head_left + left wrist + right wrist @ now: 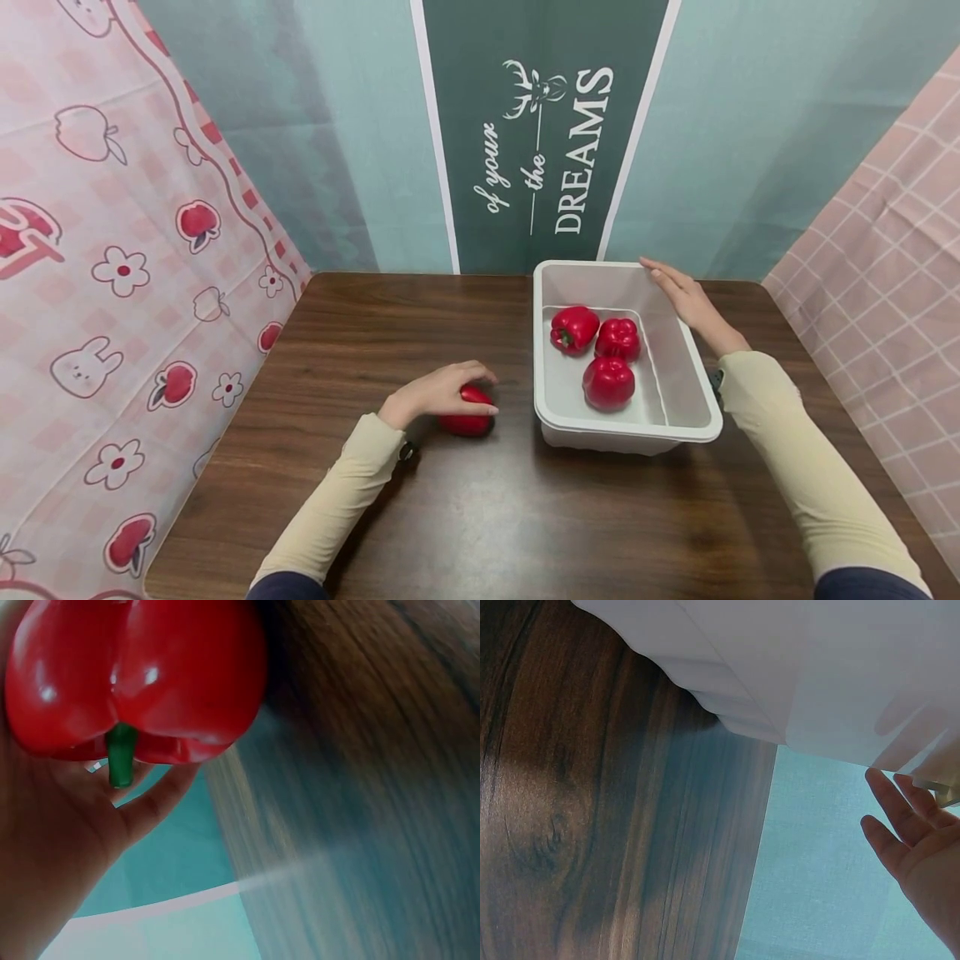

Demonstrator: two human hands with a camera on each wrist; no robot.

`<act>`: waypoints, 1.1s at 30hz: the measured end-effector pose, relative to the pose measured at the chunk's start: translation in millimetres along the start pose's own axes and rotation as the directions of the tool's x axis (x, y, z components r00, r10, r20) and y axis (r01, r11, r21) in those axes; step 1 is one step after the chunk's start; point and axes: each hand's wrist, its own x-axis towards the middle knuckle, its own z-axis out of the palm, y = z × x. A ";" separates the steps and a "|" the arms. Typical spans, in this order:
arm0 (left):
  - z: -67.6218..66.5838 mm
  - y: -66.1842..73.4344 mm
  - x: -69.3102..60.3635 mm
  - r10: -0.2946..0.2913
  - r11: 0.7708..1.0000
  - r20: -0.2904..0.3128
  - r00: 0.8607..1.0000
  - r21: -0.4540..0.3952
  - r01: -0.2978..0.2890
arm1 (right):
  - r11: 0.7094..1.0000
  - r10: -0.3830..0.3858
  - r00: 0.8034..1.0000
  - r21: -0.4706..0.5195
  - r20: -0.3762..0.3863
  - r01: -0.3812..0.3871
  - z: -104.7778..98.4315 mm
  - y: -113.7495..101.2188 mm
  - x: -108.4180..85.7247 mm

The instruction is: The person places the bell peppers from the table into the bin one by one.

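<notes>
My left hand (pixel 441 392) curls its fingers and thumb around a glossy red bell pepper (pixel 467 423) at the middle of the table. In the left wrist view this bell pepper (pixel 142 675) shows its short green stem (pixel 120 754); whether it touches the wood I cannot tell. To its right stands a white plastic bin (pixel 630 428) with three red bell peppers inside: one on its side (pixel 575 328), another beside it (pixel 618 338) and a third nearer me (pixel 608 383). My right hand (pixel 693 304), fingers extended, rests against the bin's far right rim.
The dark wooden table (pixel 390 325) ends at a teal and green curtain (pixel 345 150) behind. A pink patterned cloth (pixel 135 333) hangs along the left side, and a pink checked one (pixel 892 275) along the right.
</notes>
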 end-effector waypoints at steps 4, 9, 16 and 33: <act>-0.2 0.1 -1.7 0.002 1.000 -0.008 1.000 0.007 -0.002 | 1.000 0.010 1.000 0.016 0.011 -0.010 -1.0 -19.8 -7.2; 1.2 -1.5 -3.9 -0.005 1.000 -0.005 1.000 0.007 0.005 | 1.000 0.016 1.000 0.012 0.010 -0.016 -1.3 -14.8 -5.1; 2.0 0.1 -8.1 -0.036 0.999 0.003 0.999 -0.004 0.036 | 1.000 -0.001 1.000 -0.001 -0.002 0.001 -0.5 0.4 0.2; 5.0 -0.8 -11.3 -0.065 0.998 0.013 0.998 -0.016 0.065 | 1.000 0.015 1.000 -0.004 0.000 -0.015 -1.0 0.6 -0.1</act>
